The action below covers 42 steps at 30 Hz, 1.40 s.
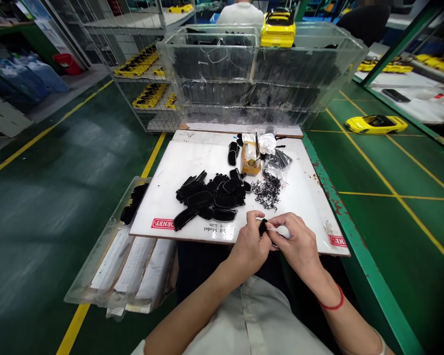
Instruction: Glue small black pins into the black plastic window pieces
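Observation:
My left hand (250,242) pinches a small black plastic part (262,227) at the near edge of the white board (192,158). My right hand (296,244) is closed round a white tool (283,230) whose tip meets that part. Just beyond the hands lies a heap of black plastic parts (210,197). To its right is a scatter of small black screws (266,192), and a clear bag with more of them (277,161).
A small yellow box (250,160) and crumpled plastic (266,143) sit at the board's far side. Clear bins (259,74) stand behind, one bearing a yellow toy car (278,28). A clear tray (122,256) hangs at the left. Another yellow car (375,124) lies on the green floor.

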### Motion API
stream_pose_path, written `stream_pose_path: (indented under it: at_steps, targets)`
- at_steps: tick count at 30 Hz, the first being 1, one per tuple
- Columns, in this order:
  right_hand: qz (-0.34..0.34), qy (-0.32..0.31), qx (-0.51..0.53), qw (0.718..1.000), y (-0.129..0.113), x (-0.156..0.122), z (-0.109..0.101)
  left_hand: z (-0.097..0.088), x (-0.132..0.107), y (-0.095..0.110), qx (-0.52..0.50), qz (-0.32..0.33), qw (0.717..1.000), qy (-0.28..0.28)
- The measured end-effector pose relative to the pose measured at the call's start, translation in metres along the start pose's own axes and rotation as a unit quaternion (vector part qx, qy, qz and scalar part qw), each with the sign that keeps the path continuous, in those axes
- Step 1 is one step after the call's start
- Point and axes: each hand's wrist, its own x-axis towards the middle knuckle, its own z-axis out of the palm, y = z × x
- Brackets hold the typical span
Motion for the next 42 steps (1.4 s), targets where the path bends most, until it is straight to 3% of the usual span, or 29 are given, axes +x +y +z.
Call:
stream_pose_path:
  at_steps: [3,5,8,12,17,24,30,42]
  targets:
    - [0.045,-0.012,0.021,0.999,-0.001,0.001,-0.001,0.0,-0.001,-0.002,0.019,0.005,1.0,-0.001]
    - [0.123,-0.037,0.066,0.99,-0.002,0.001,-0.003,-0.002,-0.001,-0.003,0.013,-0.006,1.0,-0.01]
    - [0.239,-0.079,0.169,0.953,-0.001,0.002,-0.007,-0.007,0.0,-0.003,-0.025,-0.034,0.999,-0.033]
    - [0.308,-0.088,0.258,0.911,0.008,-0.003,-0.013,-0.01,0.002,-0.002,-0.111,-0.096,0.988,-0.056]
    - [0.348,-0.142,0.347,0.859,0.016,-0.012,-0.014,-0.008,0.002,0.006,-0.189,-0.147,0.967,-0.083]
    - [0.356,-0.184,0.428,0.81,0.018,-0.018,-0.014,-0.008,0.001,0.016,-0.187,-0.18,0.962,-0.084]
    - [0.343,-0.182,0.417,0.822,0.02,-0.019,-0.015,-0.006,0.0,0.012,-0.153,-0.16,0.971,-0.089]
    - [0.272,-0.12,0.333,0.895,0.027,-0.022,-0.009,-0.003,0.001,0.01,-0.1,-0.142,0.983,-0.054]
